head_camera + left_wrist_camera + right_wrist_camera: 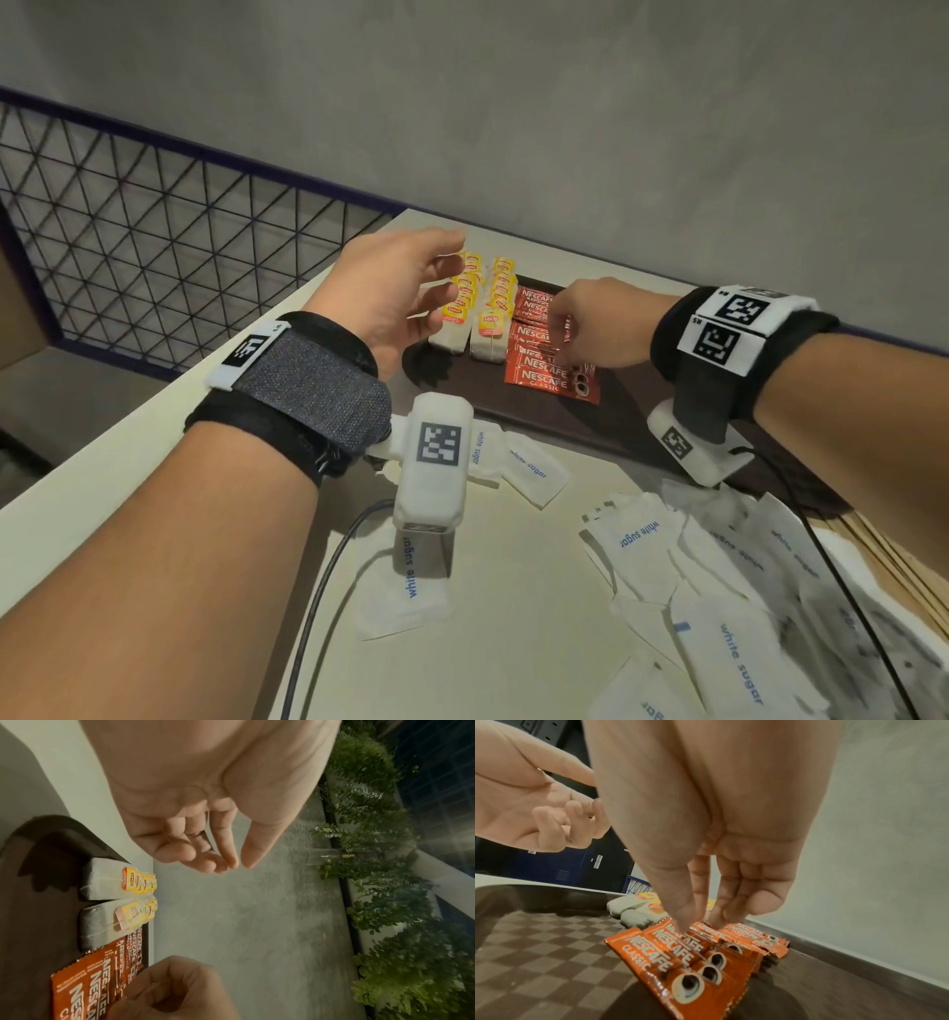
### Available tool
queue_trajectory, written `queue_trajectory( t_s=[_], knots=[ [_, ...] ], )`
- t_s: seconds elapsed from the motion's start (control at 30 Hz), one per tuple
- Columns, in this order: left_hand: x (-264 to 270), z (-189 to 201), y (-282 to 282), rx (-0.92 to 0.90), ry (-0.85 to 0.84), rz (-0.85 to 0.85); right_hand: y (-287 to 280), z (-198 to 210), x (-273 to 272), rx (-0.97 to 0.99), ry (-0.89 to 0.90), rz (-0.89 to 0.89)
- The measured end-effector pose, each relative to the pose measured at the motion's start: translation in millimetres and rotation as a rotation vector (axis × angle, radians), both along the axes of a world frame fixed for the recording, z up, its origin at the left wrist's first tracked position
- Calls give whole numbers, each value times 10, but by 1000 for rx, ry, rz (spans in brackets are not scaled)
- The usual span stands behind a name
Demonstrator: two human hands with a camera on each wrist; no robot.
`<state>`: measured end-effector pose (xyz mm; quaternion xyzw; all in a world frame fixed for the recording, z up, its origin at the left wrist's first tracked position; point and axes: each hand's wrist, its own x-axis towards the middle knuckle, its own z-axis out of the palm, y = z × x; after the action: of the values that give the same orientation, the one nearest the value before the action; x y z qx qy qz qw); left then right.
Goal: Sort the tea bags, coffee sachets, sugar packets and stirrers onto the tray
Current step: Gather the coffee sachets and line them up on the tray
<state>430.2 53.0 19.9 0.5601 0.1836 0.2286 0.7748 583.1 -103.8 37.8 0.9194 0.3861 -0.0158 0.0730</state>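
White sugar packets (729,591) loose beside dark tray (452,380); left hand (395,293) slack, right hand (598,321) fingertips down on coffee sachets (539,360).

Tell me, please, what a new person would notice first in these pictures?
Probably the red coffee sachets, overlapping in a row on the dark tray, with the right hand touching them. Left of them lie two rows of yellow-tagged tea bags under the empty left hand. White sugar packets lie scattered on the table nearer the person.

Yellow-tagged tea bags (485,313) and red Nescafé sachets (539,360) lay in rows on the dark tray (631,411); white sugar packets (719,591) lay scattered lower right.
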Motion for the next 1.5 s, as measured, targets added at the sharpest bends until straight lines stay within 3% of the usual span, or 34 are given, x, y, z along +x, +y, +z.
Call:
queue_trajectory(
  t_s=[0.33,0.9,1.17,1.27,1.37,1.5],
  knots=[
    [1,-8,0,11,0,12,-71,-17,-67,-32,86,43],
    [5,8,-5,29,5,23,3,-93,-36,-56,28,33],
    [-132,262,-272,150,-71,-142,-390,256,-354,62,56,44],
    [-255,418,-364,335,-46,-184,-821,378,-603,51,149,12],
    [-385,485,-503,621,77,-192,-1307,419,-869,-90,236,-22],
    [-710,386,-656,1204,478,-357,-1788,286,-1128,-189,328,-77]
  ],
)
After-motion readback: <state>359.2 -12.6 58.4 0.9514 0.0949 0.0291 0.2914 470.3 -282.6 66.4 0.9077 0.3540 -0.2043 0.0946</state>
